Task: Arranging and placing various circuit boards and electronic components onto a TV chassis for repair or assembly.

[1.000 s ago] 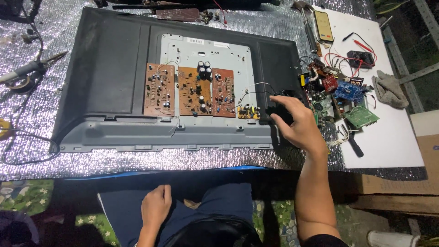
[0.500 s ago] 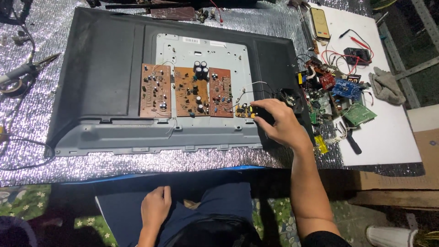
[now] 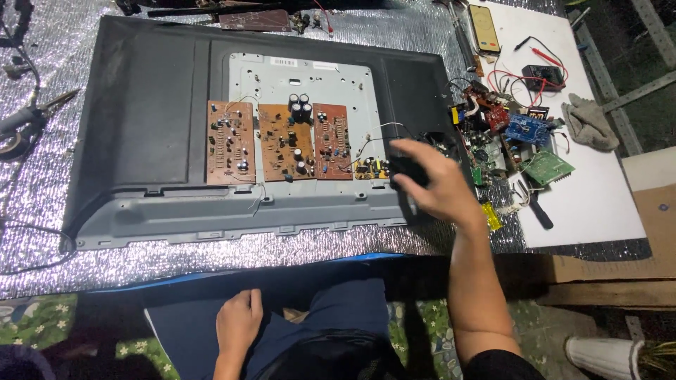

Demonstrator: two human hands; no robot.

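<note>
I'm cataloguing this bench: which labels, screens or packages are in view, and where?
Small white rectangular sticker label: top of the grey metal plate on the television back.
Yellow-faced rectangular phone-like device: top of the white board, far right.
Brown cardboard box: right edge, beside the board.

Head camera, looking steeply down (mid-distance), one view

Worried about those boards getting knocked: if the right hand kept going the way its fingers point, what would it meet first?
Probably the small yellow board, just beyond the right hand and the dark thing it grips; height is unclear.
</note>
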